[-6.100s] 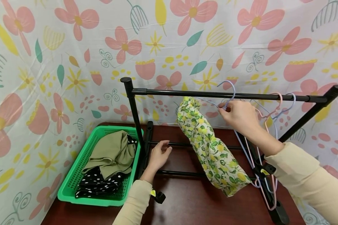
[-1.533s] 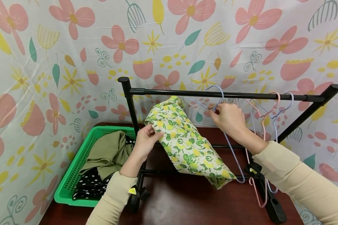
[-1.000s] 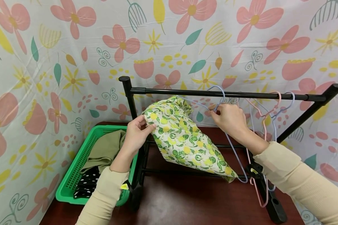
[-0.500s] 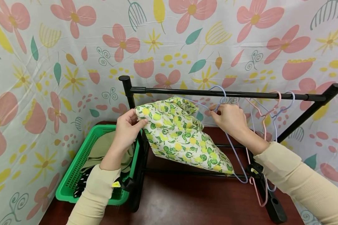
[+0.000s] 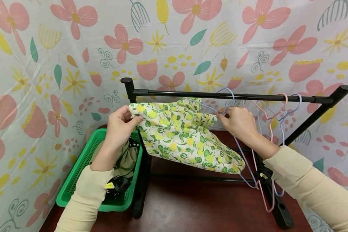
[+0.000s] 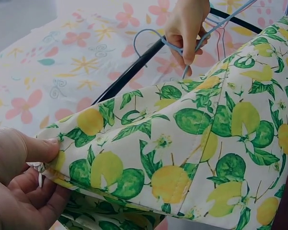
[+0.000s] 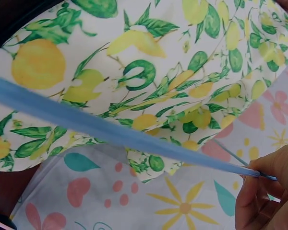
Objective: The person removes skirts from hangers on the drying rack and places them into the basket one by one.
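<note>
A white garment with a lemon and green-leaf print (image 5: 188, 141) is spread across the front of the black rack. My left hand (image 5: 117, 127) pinches its upper left corner, thumb on top and fingers beneath, as the left wrist view also shows. Inside the garment's bunched upper part runs the left arm of a light blue hanger (image 5: 233, 98), whose hook reaches over the rack's top bar. My right hand (image 5: 239, 124) grips this hanger just below the hook. In the right wrist view, the hanger's blue rod (image 7: 134, 134) crosses in front of the printed cloth.
The rack's top bar (image 5: 168, 93) spans the scene above a dark red-brown table (image 5: 191, 206). Right of my right hand hang a pink hanger (image 5: 271, 129) and another blue one (image 5: 283, 132). At left stands a green basket (image 5: 116, 207) holding olive cloth (image 5: 126, 164) and black polka-dot cloth.
My left hand came up from beside the rack, took the garment's edge and drew it left and upward. The cloth has widened out. My right hand keeps its hold on the hanger, slightly shifted.
</note>
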Action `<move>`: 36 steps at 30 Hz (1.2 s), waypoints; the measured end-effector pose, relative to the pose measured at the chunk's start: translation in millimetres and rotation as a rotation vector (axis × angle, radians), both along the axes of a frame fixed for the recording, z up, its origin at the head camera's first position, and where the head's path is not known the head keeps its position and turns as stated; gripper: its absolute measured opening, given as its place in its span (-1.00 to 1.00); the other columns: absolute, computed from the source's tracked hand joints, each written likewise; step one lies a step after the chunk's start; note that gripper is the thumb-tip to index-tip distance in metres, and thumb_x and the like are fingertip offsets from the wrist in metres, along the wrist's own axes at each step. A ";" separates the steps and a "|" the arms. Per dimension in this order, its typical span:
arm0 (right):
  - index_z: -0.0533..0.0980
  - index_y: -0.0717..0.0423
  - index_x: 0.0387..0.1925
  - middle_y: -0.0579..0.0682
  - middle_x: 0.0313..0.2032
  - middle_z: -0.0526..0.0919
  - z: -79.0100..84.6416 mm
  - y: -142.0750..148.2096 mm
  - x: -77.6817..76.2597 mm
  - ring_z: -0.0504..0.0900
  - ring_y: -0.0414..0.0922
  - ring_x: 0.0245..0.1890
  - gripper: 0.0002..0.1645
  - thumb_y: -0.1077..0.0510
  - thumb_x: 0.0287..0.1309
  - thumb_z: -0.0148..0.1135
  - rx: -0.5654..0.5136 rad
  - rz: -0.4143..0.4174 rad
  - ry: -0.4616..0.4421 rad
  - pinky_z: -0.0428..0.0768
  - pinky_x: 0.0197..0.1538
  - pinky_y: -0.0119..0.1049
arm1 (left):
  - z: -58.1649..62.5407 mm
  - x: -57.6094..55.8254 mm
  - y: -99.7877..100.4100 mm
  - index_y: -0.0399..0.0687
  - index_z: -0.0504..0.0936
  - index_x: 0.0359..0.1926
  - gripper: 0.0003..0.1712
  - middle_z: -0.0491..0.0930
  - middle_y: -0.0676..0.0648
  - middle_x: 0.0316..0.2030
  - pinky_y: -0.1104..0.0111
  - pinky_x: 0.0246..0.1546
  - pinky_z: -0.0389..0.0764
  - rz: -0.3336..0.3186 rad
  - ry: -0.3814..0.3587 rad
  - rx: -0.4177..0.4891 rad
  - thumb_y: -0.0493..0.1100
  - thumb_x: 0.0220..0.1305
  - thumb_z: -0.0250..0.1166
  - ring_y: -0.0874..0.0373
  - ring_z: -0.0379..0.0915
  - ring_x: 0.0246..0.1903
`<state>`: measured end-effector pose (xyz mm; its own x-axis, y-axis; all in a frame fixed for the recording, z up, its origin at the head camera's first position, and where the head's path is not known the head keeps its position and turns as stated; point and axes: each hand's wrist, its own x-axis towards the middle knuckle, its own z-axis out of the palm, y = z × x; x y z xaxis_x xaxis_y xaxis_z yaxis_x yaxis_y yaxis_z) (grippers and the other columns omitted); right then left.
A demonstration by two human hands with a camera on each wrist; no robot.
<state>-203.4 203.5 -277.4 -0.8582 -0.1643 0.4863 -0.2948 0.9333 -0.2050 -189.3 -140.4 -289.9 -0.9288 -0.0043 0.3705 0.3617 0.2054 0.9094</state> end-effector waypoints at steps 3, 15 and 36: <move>0.18 0.01 -0.93 -0.07 -0.85 0.17 0.4 1.1 -0.1 0.05 -0.21 -0.90 -0.38 0.09 0.17 0.16 0.003 0.005 0.002 0.00 -0.79 -0.40 | 3.9 -0.5 -2.7 -0.20 0.59 -0.12 -0.73 0.65 0.11 -0.35 0.45 -0.45 0.55 0.008 0.012 -0.005 -0.24 0.13 0.32 0.22 0.56 -0.44; 0.29 0.02 -0.94 -0.04 -0.82 0.25 -1.4 5.1 2.8 0.06 -0.20 -0.91 -0.41 0.08 0.17 0.17 -0.010 0.006 0.004 0.00 -0.79 -0.40 | 19.5 1.0 -15.7 -0.22 0.60 -0.20 -0.80 0.65 0.16 -0.39 0.43 -0.39 0.57 0.046 0.083 -0.028 -0.29 0.11 0.33 0.21 0.55 -0.44; 0.38 0.08 -0.88 -0.08 -0.88 0.22 -0.1 6.9 3.0 0.09 -0.19 -0.89 -0.51 0.10 0.10 0.23 -0.021 0.015 0.049 0.04 -0.78 -0.36 | 46.5 8.5 -43.3 -0.10 0.67 -0.27 -0.82 0.69 0.03 -0.30 0.55 -0.41 0.53 0.231 0.100 -0.300 -0.12 0.12 0.34 0.39 0.57 -0.41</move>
